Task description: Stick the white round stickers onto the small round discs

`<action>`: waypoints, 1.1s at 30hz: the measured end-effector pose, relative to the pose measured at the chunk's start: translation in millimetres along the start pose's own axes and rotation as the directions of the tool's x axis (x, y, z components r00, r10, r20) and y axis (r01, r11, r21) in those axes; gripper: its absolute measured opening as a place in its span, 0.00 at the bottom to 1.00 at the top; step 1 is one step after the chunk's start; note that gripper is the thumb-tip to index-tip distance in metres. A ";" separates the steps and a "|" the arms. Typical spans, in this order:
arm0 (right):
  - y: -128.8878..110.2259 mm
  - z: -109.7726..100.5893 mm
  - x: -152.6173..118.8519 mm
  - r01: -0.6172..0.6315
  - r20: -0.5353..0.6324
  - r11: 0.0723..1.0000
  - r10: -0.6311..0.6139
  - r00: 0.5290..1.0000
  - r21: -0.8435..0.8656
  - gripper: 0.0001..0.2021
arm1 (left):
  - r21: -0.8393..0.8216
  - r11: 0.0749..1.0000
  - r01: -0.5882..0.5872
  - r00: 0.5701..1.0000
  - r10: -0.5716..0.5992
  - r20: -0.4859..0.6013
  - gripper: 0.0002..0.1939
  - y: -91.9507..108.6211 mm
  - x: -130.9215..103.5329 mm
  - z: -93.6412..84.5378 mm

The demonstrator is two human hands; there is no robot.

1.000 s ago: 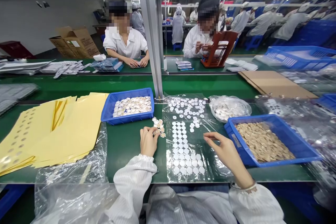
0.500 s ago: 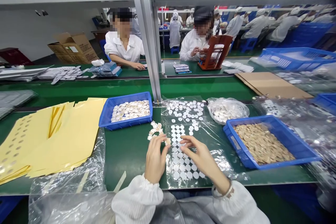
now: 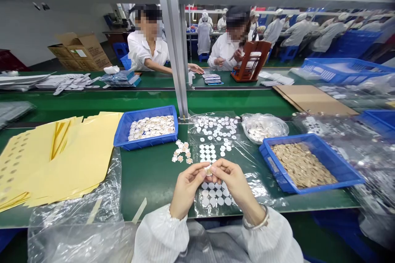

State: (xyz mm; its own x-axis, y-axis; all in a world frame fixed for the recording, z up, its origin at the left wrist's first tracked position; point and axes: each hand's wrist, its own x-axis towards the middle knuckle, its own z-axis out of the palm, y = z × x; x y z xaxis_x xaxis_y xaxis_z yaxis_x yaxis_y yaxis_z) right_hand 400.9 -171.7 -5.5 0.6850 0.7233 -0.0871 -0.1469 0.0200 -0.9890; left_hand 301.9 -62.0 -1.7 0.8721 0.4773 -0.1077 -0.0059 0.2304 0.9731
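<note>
Between the fingertips of both hands is a small round disc [image 3: 208, 170], pale with a white edge. My left hand [image 3: 187, 187] pinches it from the left, and my right hand [image 3: 233, 181] grips it from the right. Beneath them, white round pieces [image 3: 212, 201] lie in rows on a clear plastic sheet [image 3: 247, 160], partly hidden by my hands. More white pieces are scattered at the sheet's far end. A small group of discs [image 3: 182, 151] rests on the green table just left of the sheet.
A blue tray of whitish discs [image 3: 115, 141] stands at the back left, and a blue tray of tan discs [image 3: 296, 189] at the right. Yellow sheets [image 3: 89, 148] cover the left. A metal post [image 3: 175, 45] rises ahead. Two people sit opposite.
My hands have come together, and both now hold a disc. The disc near my left hand has left the table. A person opposite has stretched an arm to the right past the post.
</note>
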 end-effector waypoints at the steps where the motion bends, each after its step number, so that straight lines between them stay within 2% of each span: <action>1: 0.8 1.5 -1.1 0.013 -0.022 1.000 -0.013 1.000 -0.017 0.15 | -0.057 0.998 0.035 0.999 -0.034 0.012 0.14 0.3 0.3 0.5; 3: 2.5 4.1 -3.5 0.078 -0.105 0.990 -0.090 0.990 -0.116 0.13 | -0.119 0.989 0.083 0.997 -0.082 0.012 0.15 1.1 0.2 1.2; 5: 3.6 5.5 -6.0 0.193 -0.186 0.942 -0.249 0.950 -0.273 0.09 | -0.127 0.987 0.103 0.994 -0.105 -0.011 0.14 2.8 -0.6 1.7; 7: 3.4 5.5 -8.3 0.308 -0.184 0.865 -0.404 0.896 -0.396 0.05 | -0.110 0.989 0.101 0.994 -0.105 -0.035 0.13 5.2 -1.6 2.4; 9: 2.2 4.3 -9.8 0.377 -0.122 0.819 -0.467 0.876 -0.433 0.04 | -0.085 0.992 0.088 0.995 -0.093 -0.049 0.13 7.9 -2.5 2.9; 13: -0.3 1.8 -10.8 0.400 -0.078 0.810 -0.474 0.877 -0.429 0.04 | -0.031 0.997 0.069 0.997 -0.070 -0.040 0.11 12.0 -3.0 2.3; 25: 1.9 2.4 -10.8 0.455 -0.122 0.773 -0.554 0.824 -0.442 0.03 | 0.034 0.999 0.014 1.000 -0.014 -0.014 0.10 14.3 -4.2 1.8; 29: 1.0 1.0 -11.5 0.463 -0.094 0.740 -0.572 0.815 -0.488 0.04 | 0.039 0.999 0.008 1.000 -0.007 -0.013 0.10 15.0 -4.9 2.3; 33: 0.8 0.9 -12.3 0.495 -0.083 0.693 -0.620 0.780 -0.524 0.04 | 0.046 0.999 -0.005 1.000 0.005 -0.008 0.11 16.3 -4.7 3.2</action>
State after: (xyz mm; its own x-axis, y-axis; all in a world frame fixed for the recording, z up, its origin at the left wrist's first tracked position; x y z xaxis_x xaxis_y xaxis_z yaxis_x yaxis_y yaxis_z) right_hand 391.7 -180.0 -5.1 0.6846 0.4947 0.5354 0.6112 0.0107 -0.7914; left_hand 299.3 -63.2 15.2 0.8683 0.4850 -0.1045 0.0129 0.1886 0.9820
